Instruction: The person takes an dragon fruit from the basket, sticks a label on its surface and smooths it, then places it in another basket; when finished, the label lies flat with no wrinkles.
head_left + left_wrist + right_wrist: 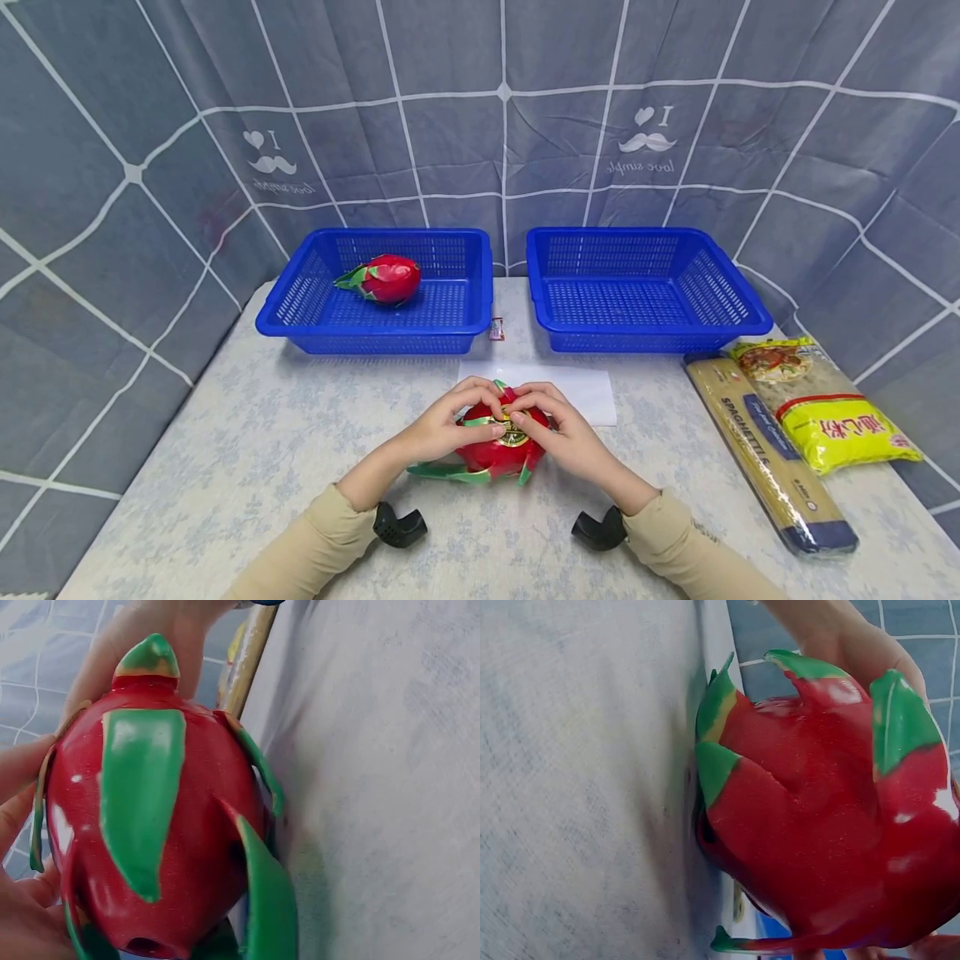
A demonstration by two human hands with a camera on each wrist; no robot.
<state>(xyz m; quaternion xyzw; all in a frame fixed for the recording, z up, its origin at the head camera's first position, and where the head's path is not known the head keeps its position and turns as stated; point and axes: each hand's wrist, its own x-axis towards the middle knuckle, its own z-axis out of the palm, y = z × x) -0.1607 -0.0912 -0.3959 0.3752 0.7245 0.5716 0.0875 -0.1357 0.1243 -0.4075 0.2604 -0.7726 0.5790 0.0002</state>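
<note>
A red dragon fruit (498,457) with green-tipped scales lies on its side at the table's middle. Both hands curl over its top, their fingertips meeting at a round gold-and-black label (512,437) on the skin. My left hand (448,423) reaches in from the left, thumb lying across the label's edge. From the other side my right hand (567,435) mirrors it, thumb and forefinger at the label. In the left wrist view, the dragon fruit (202,870) hides the label side. The right wrist view shows the dragon fruit (810,817) close against the tabletop.
Two blue baskets stand at the back; the left basket (375,344) holds another dragon fruit (393,279), beside the right basket (615,342). White paper (592,396) and a small packet (497,329) lie between. Spaghetti (765,450) and a yellow pasta bag (832,417) lie right.
</note>
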